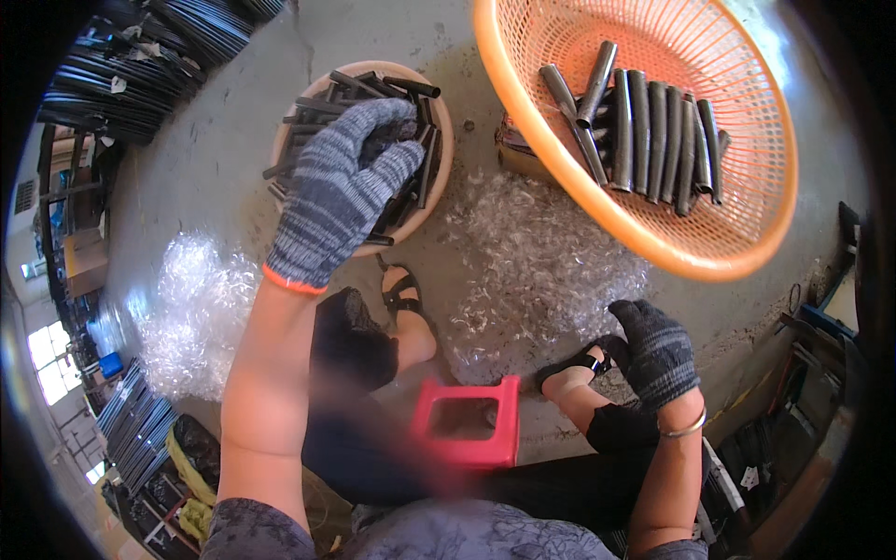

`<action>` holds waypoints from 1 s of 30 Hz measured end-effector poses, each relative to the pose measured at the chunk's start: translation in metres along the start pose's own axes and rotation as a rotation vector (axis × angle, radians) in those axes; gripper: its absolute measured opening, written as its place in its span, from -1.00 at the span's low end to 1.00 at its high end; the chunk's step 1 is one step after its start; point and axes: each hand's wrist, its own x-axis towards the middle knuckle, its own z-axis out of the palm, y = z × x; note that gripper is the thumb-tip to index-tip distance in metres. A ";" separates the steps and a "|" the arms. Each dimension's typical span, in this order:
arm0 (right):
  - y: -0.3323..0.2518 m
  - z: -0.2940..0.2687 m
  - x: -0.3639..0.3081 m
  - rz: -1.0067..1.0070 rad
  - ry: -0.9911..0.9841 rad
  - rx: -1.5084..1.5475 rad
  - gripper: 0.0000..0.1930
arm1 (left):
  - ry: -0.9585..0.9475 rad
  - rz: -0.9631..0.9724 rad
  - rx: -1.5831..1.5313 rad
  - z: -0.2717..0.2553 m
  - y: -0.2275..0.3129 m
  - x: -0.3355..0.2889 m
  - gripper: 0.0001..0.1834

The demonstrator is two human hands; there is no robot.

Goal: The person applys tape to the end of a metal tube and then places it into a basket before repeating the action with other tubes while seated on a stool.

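Note:
My left hand (350, 182), in a grey striped knitted glove with an orange cuff, reaches over a round tan basin (446, 140). Its thumb and fingers stand apart in a curve, above the short black tubes (429, 173) heaped in the basin. No tube shows clearly in its grip. My right hand (656, 353), in a matching dark glove, hovers by my right knee and sandal with fingers loosely apart and nothing visible in them. Ahead of it, a large orange plastic basket (747, 219) holds a row of black tubes (658, 140) lying side by side.
The basket tilts on a cardboard box (518, 154). Clear plastic scraps (551, 261) litter the floor, with a bigger pile (201, 313) at left. A pink stool (467, 448) stands between my legs. Bundles of long black rods (140, 70) lie far left; metal racks (803, 411) line the right.

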 end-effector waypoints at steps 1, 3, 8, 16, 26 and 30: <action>-0.008 -0.003 -0.002 -0.014 -0.011 -0.030 -0.68 | 0.006 0.050 0.026 -0.005 0.002 -0.004 -0.66; -0.017 -0.010 -0.011 -0.084 0.036 -0.071 -0.67 | 0.025 0.171 0.133 -0.009 0.011 -0.013 -0.64; -0.012 -0.004 -0.015 -0.215 0.139 -0.228 -0.67 | -0.010 0.305 0.326 -0.016 0.024 -0.033 -0.60; -0.040 -0.044 -0.052 -0.334 0.386 -0.240 -0.63 | -0.061 0.432 0.548 -0.004 0.072 -0.043 -0.51; -0.069 -0.058 -0.065 -0.050 -0.086 -0.430 -0.63 | -0.054 0.596 0.659 0.017 0.064 -0.054 -0.54; -0.042 -0.059 -0.067 -0.267 0.335 -0.207 -0.63 | -0.199 0.366 0.616 0.037 0.093 -0.055 -0.54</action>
